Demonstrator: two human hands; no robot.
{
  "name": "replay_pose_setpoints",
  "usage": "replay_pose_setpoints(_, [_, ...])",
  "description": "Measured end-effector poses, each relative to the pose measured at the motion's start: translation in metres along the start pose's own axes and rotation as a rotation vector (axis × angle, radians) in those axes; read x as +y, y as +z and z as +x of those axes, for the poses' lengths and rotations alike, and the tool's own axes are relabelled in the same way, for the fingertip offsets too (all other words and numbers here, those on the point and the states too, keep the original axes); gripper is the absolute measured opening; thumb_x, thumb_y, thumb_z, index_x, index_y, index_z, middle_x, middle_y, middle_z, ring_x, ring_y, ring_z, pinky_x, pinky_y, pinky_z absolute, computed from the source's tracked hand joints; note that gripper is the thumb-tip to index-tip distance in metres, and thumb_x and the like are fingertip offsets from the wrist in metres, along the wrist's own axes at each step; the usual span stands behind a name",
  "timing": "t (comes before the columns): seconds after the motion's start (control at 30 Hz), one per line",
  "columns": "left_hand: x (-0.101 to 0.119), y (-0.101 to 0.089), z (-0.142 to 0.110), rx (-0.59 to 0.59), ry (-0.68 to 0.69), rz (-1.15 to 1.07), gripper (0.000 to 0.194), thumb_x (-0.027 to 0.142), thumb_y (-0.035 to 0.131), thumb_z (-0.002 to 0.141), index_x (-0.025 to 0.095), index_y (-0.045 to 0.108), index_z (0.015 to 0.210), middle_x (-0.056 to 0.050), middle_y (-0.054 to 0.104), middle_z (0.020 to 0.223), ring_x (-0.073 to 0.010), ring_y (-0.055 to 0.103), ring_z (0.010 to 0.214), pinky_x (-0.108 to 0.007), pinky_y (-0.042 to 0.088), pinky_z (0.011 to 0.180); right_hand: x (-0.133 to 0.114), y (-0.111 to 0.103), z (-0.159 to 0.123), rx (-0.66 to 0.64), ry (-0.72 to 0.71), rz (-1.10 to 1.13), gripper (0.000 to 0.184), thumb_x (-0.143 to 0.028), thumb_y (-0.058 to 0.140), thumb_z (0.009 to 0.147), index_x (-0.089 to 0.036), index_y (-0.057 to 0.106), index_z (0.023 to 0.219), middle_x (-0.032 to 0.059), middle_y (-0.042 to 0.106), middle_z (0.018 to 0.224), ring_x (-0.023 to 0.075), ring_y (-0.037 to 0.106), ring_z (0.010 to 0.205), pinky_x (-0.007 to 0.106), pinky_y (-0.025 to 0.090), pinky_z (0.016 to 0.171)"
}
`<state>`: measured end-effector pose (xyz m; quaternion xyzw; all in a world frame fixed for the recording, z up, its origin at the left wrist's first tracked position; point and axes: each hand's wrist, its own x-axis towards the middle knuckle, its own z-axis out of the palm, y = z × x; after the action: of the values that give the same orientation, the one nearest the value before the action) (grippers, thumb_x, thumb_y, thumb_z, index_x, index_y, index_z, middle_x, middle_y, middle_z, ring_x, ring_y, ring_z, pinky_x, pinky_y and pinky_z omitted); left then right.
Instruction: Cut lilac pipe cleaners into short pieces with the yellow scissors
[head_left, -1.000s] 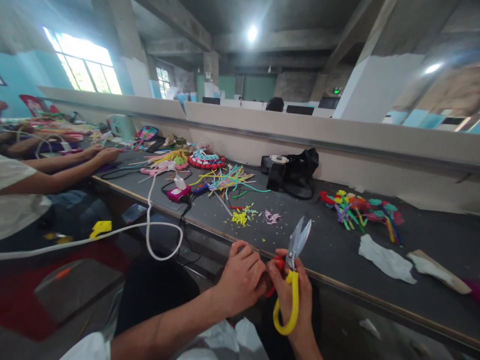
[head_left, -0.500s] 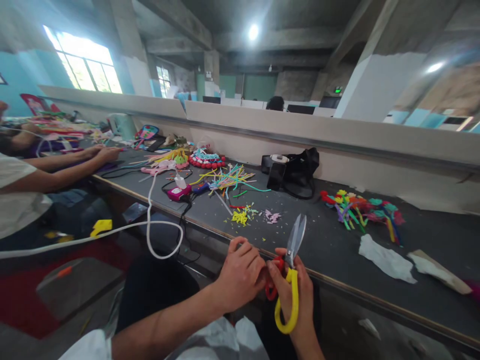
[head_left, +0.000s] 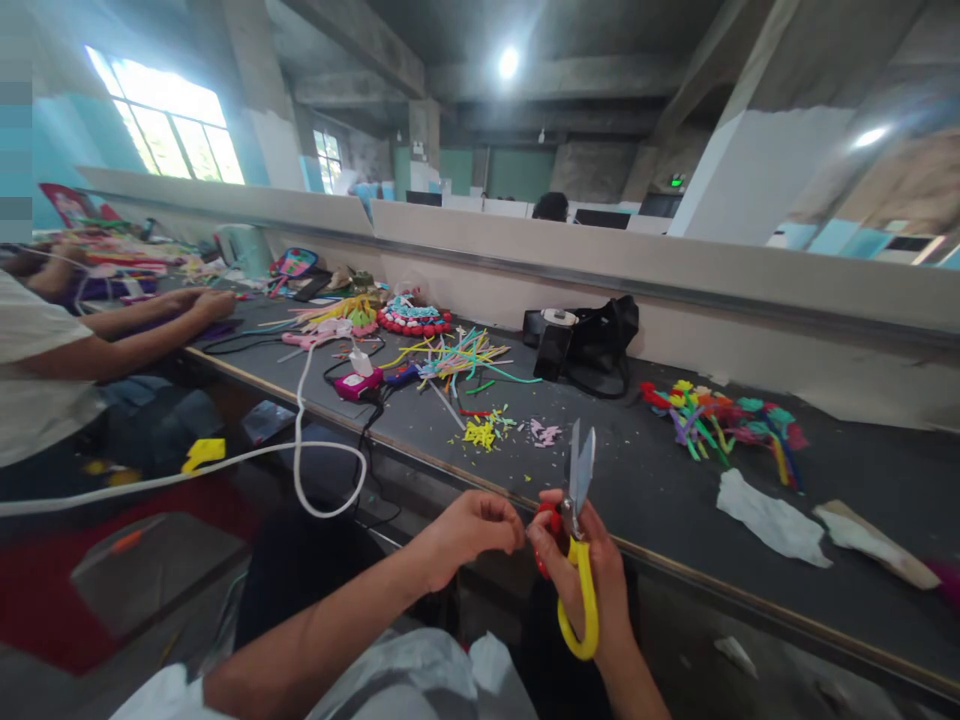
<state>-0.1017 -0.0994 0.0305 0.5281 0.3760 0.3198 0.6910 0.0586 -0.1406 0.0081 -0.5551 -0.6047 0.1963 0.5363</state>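
My right hand [head_left: 596, 580] is wrapped around a pair of scissors [head_left: 576, 480] with one yellow and one red handle. The blades point up and away from me, slightly apart. Close to its left, my left hand [head_left: 480, 530] is closed in a pinch near my right fingertips. Whatever its fingers hold, if anything, is too small to make out. Beyond the hands, small yellow clippings [head_left: 480, 433] and pale pink clippings [head_left: 545, 433] lie on the dark table [head_left: 637, 480].
Colourful fuzzy stems [head_left: 465, 355] lie loose behind the clippings. A magenta device [head_left: 358, 384] and white cable [head_left: 300, 450] are on the left, beside a co-worker's hands [head_left: 202, 305]. A black bag [head_left: 600, 335], a colourful bundle [head_left: 720, 420] and white paper [head_left: 772, 518] lie rightward.
My left hand has drawn slightly back from my right hand, its fingers curling into a pinch. The scissors have tipped a little leftward, more upright, and their blades show a narrow gap.
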Motion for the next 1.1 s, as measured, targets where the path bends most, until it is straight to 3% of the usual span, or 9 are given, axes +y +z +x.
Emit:
replay_pose_setpoints(0.1, [0.000, 0.002, -0.002, 0.047, 0.016, -0.075, 0.007, 0.021, 0.068, 0.063, 0.015, 0.067, 0.062, 0.002, 0.058, 0.057, -0.0094, 0.047, 0.055, -0.023, 0.035, 0.059, -0.001, 0.002, -0.005, -0.049, 0.057, -0.009, 0.029, -0.040, 0.056, 0.085, -0.019, 0.059, 0.106, 0.0011, 0.066, 0.078, 0.0133, 0.063, 0.061, 0.023, 0.052, 0.060])
replay_pose_setpoints(0.17, [0.001, 0.004, -0.002, 0.111, 0.059, -0.152, 0.009, 0.025, 0.071, 0.065, 0.015, 0.068, 0.065, 0.002, 0.059, 0.060, -0.0093, 0.048, 0.056, -0.023, 0.035, 0.059, 0.002, 0.005, -0.014, -0.008, 0.105, -0.046, 0.031, -0.043, 0.056, 0.086, -0.019, 0.060, 0.105, 0.0025, 0.068, 0.081, 0.0150, 0.065, 0.065, 0.024, 0.053, 0.062])
replay_pose_setpoints(0.3, [0.002, 0.007, -0.003, 0.237, 0.185, -0.232, 0.009, 0.024, 0.072, 0.068, 0.015, 0.068, 0.068, 0.002, 0.059, 0.065, -0.0092, 0.049, 0.063, -0.022, 0.037, 0.065, 0.017, 0.017, -0.042, -0.025, 0.088, -0.080, 0.030, -0.042, 0.054, 0.087, -0.019, 0.063, 0.102, 0.0054, 0.071, 0.094, 0.0177, 0.069, 0.080, 0.023, 0.054, 0.069])
replay_pose_setpoints(0.47, [0.001, 0.013, -0.004, 0.291, 0.208, -0.222, 0.010, 0.024, 0.070, 0.071, 0.015, 0.067, 0.069, 0.002, 0.057, 0.064, -0.0089, 0.046, 0.064, -0.021, 0.036, 0.065, 0.030, 0.030, -0.061, -0.068, 0.099, -0.131, 0.033, -0.046, 0.055, 0.085, -0.017, 0.066, 0.097, 0.0052, 0.073, 0.082, 0.0160, 0.069, 0.065, 0.020, 0.052, 0.056])
replay_pose_setpoints(0.63, [-0.001, 0.015, -0.003, 0.302, 0.178, -0.224, 0.015, 0.028, 0.071, 0.070, 0.015, 0.064, 0.067, 0.003, 0.054, 0.063, -0.0089, 0.045, 0.060, -0.021, 0.034, 0.060, 0.027, 0.032, -0.059, -0.038, 0.027, -0.123, 0.028, -0.043, 0.056, 0.084, -0.018, 0.067, 0.092, 0.0028, 0.072, 0.078, 0.0141, 0.068, 0.062, 0.018, 0.052, 0.059])
replay_pose_setpoints(1.1, [-0.002, 0.017, 0.000, 0.320, 0.207, -0.194, 0.013, 0.025, 0.070, 0.070, 0.015, 0.064, 0.064, 0.003, 0.054, 0.063, -0.0094, 0.045, 0.062, -0.022, 0.035, 0.062, 0.027, 0.032, -0.060, -0.019, 0.034, -0.157, 0.033, -0.048, 0.052, 0.086, -0.019, 0.067, 0.085, 0.0023, 0.070, 0.071, 0.0136, 0.065, 0.055, 0.018, 0.050, 0.055])
